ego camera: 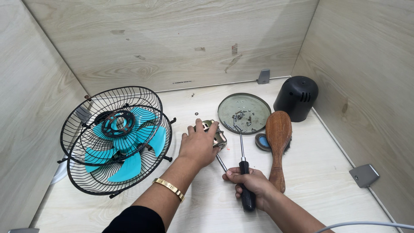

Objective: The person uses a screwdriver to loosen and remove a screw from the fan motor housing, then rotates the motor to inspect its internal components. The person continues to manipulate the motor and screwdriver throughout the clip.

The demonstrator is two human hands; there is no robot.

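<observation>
The left hand [199,146] clamps the silvery metal fan motor [215,134] to the surface while the right hand [250,181], fingers gripping a black-handled screwdriver [244,172], appears mid-unscrewing; next needs the tip seated squarely in a screw.

Bright, even light from overhead fills the wooden booth, with nothing dim anywhere. Shadows are soft and short: a faint one sits under the left hand [199,146], another beneath the brush [278,144]. The fan [116,140] grille lines read crisp, so focus is sharp across the middle. The black cover [296,98] carries a mild sheen, no harsh glare. Wide-angle bend shows as the walls splay outward toward the edges. No motion blur on the right hand [250,183].
</observation>
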